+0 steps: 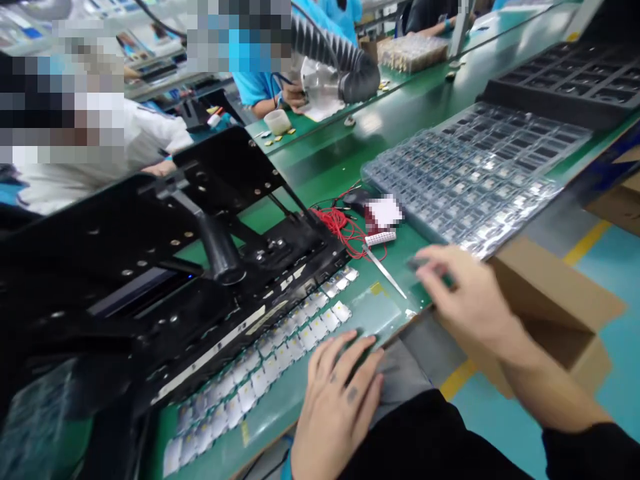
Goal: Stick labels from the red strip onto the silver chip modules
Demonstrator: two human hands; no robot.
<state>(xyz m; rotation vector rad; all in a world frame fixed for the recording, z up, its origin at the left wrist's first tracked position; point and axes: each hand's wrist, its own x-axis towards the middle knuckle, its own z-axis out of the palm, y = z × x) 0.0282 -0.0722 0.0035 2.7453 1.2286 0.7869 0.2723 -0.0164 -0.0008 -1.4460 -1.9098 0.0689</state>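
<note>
My left hand [340, 393] rests at the front edge of the green bench, fingers stretched out and holding nothing. Close beside its fingertips lie two rows of small silvery-white parts [273, 370], each with a yellow dot. Over the bench edge to the right, my right hand [463, 287] is closed in a pinch. A small dark piece [414, 263] shows at its fingertips, too blurred to name. Left of that hand are tweezers [385, 270] with a white perforated sleeve, beside a bundle of red wire [343, 227].
A black fixture with a lever handle [220, 250] fills the left. Clear compartment trays [465, 177] stand at the right, with a black tray [565, 80] behind. An open cardboard box [555, 300] sits below the bench edge. Co-workers sit across the bench near a flexible duct [335, 57].
</note>
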